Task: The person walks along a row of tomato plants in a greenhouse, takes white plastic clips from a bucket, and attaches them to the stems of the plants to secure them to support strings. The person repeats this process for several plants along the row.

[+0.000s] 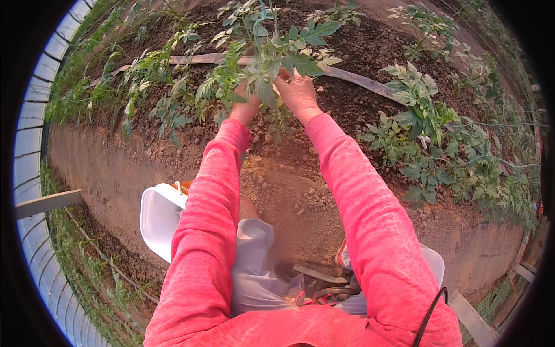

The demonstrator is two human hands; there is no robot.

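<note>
A tomato plant [265, 73] stands upright in front of me, with a pale green twine [262, 17] running up along its stem. On the left side of its stem is my left hand [246, 104], its fingers largely covered by leaves. My right hand [298, 92] is at the right side, thumb and fingers bent in towards the stem. A small pale bit shows by the right thumb, too little to name. Foliage hides both sets of fingertips, so what they grip cannot be made out.
A flat drip hose [364, 82] crosses the soil bed [355, 47] behind the plant. More tomato plants [416, 108] grow to the right and left. By my left forearm is a white plastic container [160, 217]. A wooden board [47, 204] juts in at the left.
</note>
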